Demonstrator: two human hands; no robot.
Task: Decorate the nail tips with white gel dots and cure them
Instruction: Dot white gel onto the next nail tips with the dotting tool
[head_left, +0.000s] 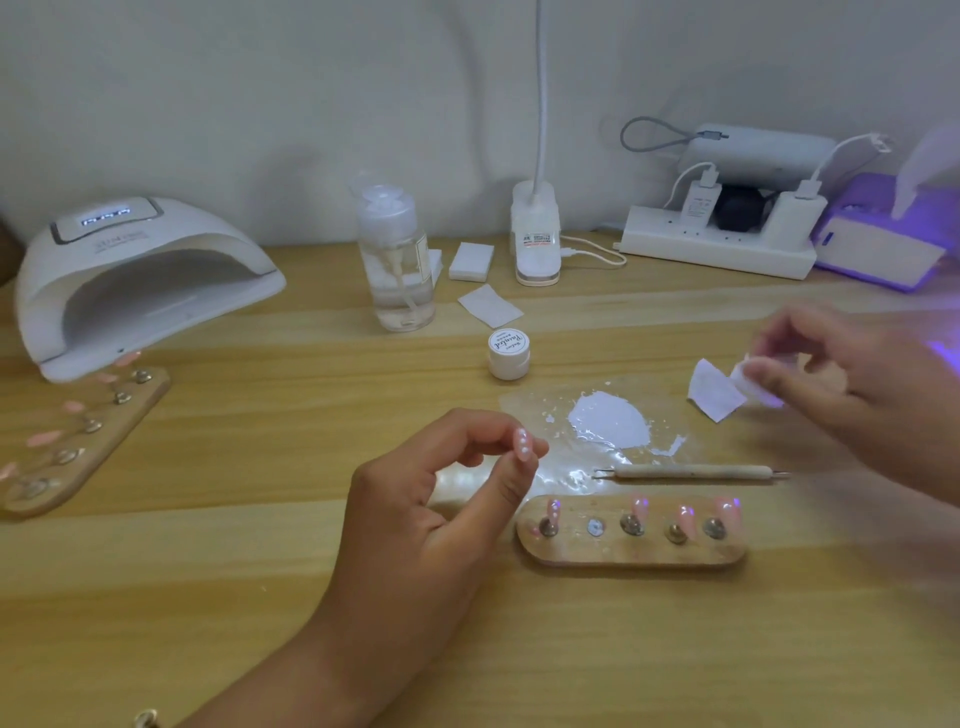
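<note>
My left hand (441, 514) pinches a pink nail tip (521, 445) with white dots between thumb and fingers, above the table's middle. My right hand (852, 384), blurred, grips a white wipe (719, 389) at the right. A wooden holder (631, 551) in front carries several pink nail tips on metal studs; one stud is bare. The dotting tool (691, 472) lies just behind it. White gel (613, 423) is smeared on a clear sheet. The small white gel pot (509, 354) stands closed behind that. The curing lamp (140, 275) sits at the far left.
A second wooden holder (78, 441) with pink tips lies in front of the curing lamp. A pump bottle (397, 260), wipe pads (471, 261), a desk lamp base (537, 239), a power strip (722, 244) and a lit purple device (883, 244) line the back wall.
</note>
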